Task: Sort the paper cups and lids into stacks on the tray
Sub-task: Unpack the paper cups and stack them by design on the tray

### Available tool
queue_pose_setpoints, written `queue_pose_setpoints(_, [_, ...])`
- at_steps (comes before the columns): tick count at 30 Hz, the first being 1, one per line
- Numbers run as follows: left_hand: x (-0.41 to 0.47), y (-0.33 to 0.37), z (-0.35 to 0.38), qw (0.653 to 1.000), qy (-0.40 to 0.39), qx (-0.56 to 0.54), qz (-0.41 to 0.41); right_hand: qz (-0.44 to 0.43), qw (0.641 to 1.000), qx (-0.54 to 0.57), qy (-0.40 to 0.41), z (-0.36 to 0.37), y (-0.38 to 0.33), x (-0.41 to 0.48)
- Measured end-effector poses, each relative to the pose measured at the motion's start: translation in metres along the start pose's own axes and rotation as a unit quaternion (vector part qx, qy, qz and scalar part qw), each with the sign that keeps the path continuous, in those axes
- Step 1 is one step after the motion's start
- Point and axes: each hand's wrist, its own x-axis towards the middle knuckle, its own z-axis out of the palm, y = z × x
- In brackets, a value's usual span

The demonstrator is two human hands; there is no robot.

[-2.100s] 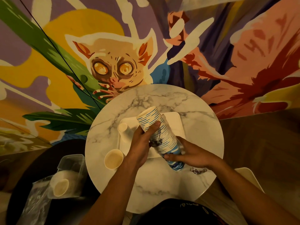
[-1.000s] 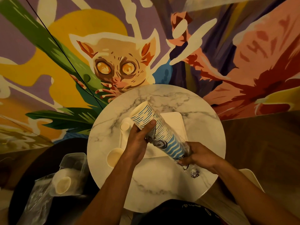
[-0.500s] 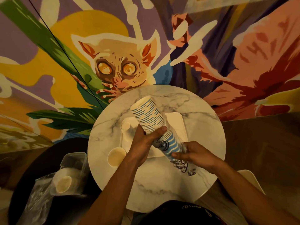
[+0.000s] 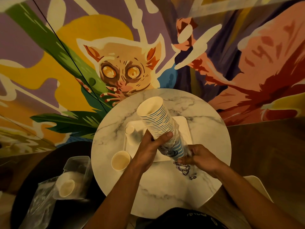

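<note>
**Cup stack held over tray, both hands engaged**

Item 1. We log a tall stack of paper cups (image 4: pixel 158 123), white with blue bands, held tilted above the tray (image 4: pixel 184 124). Its open mouth points to 11 o'clock and its base to 5 o'clock. A clear plastic sleeve (image 4: pixel 178 138) covers the lower part of the stack.

Item 2. Our left hand (image 4: pixel 148 149) is wrapped around the stack's middle, with the thumb across the front of the cups.

Item 3. Our right hand (image 4: pixel 199 157) is clamped on the bunched sleeve at the base of the stack. The sleeve's printed end (image 4: pixel 183 169) trails onto the surface at 4 o'clock.

Item 4. The tray is pale and rectangular. It lies on the 12 o'clock half of the round marble surface (image 4: pixel 165 192). A small white cup (image 4: pixel 130 129) stands at the tray's 10 o'clock corner.

Item 5. One loose cup (image 4: pixel 120 160) stands mouth up on the surface at 8 o'clock, just beside the tray.

Item 6. Off the surface at 8 o'clock we note a clear plastic container (image 4: pixel 77 164) with a cup (image 4: pixel 66 187) in it. Crumpled clear plastic (image 4: pixel 39 207) lies beside the container.
</note>
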Motion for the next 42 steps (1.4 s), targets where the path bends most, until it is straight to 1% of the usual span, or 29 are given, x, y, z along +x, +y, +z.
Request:
queue_pose_setpoints(5, [-0.003, 0.004, -0.007, 0.996, -0.009, 0.085, -0.004, 0.006, 1.000, -0.028, 0.008, -0.005, 0.003, 0.000])
queue_pose_setpoints(8, [-0.003, 0.003, -0.011, 0.994, -0.013, 0.113, -0.003, 0.047, 0.999, -0.012, -0.019, -0.002, -0.002, 0.002])
queue_pose_setpoints(9, [-0.003, 0.003, -0.012, 0.993, -0.010, 0.116, -0.002, 0.055, 0.998, -0.028, -0.022, 0.001, -0.005, 0.004])
queue_pose_setpoints(10, [-0.004, 0.002, -0.013, 0.994, -0.005, 0.113, -0.004, 0.051, 0.997, -0.053, -0.011, 0.002, -0.006, 0.005])
queue_pose_setpoints(12, [-0.005, 0.001, -0.014, 0.995, 0.007, 0.098, -0.009, 0.017, 0.994, -0.100, 0.046, 0.004, -0.006, 0.009])
queue_pose_setpoints(13, [-0.005, 0.001, -0.015, 0.996, 0.011, 0.093, -0.012, 0.004, 0.992, -0.104, 0.072, 0.004, -0.005, 0.011])
queue_pose_setpoints(15, [-0.006, 0.001, -0.016, 0.996, 0.015, 0.089, -0.017, -0.012, 0.992, -0.081, 0.097, 0.006, -0.003, 0.013])
queue_pose_setpoints(18, [-0.010, -0.002, -0.016, 0.995, 0.017, 0.097, -0.028, -0.023, 0.993, -0.055, 0.102, 0.005, 0.006, 0.014])
queue_pose_setpoints(21, [-0.011, -0.002, -0.016, 0.995, 0.025, 0.094, -0.029, -0.021, 0.994, -0.046, 0.092, 0.001, 0.011, 0.015])
queue_pose_setpoints(24, [-0.009, -0.003, -0.020, 0.995, 0.031, 0.095, -0.030, -0.007, 0.997, -0.042, 0.059, 0.000, 0.012, 0.012])
queue_pose_setpoints(28, [-0.007, -0.008, -0.020, 0.991, 0.054, 0.115, -0.028, 0.010, 0.996, -0.071, 0.060, 0.002, 0.009, 0.016])
queue_pose_setpoints(31, [-0.010, -0.015, -0.018, 0.990, 0.049, 0.130, -0.033, 0.024, 0.999, -0.043, 0.011, 0.006, 0.006, 0.018])
queue_pose_setpoints(32, [-0.012, -0.017, -0.018, 0.990, 0.047, 0.131, -0.035, 0.013, 0.999, -0.045, -0.008, 0.008, 0.006, 0.019])
queue_pose_setpoints(33, [-0.013, -0.019, -0.017, 0.990, 0.044, 0.131, -0.038, 0.005, 0.997, -0.073, -0.016, 0.009, 0.007, 0.020])
queue_pose_setpoints(35, [-0.017, -0.020, -0.015, 0.988, 0.040, 0.143, -0.036, 0.000, 0.989, -0.148, -0.012, 0.011, 0.006, 0.020])
queue_pose_setpoints(37, [-0.018, -0.022, -0.016, 0.986, 0.044, 0.157, -0.030, 0.000, 0.982, -0.188, 0.002, 0.013, 0.006, 0.020])
queue_pose_setpoints(40, [-0.018, -0.026, -0.019, 0.984, 0.079, 0.157, -0.025, 0.005, 0.982, -0.189, 0.019, 0.014, 0.011, 0.022])
queue_pose_setpoints(42, [-0.018, -0.026, -0.022, 0.981, 0.108, 0.158, -0.017, 0.003, 0.984, -0.177, 0.014, 0.014, 0.014, 0.025])
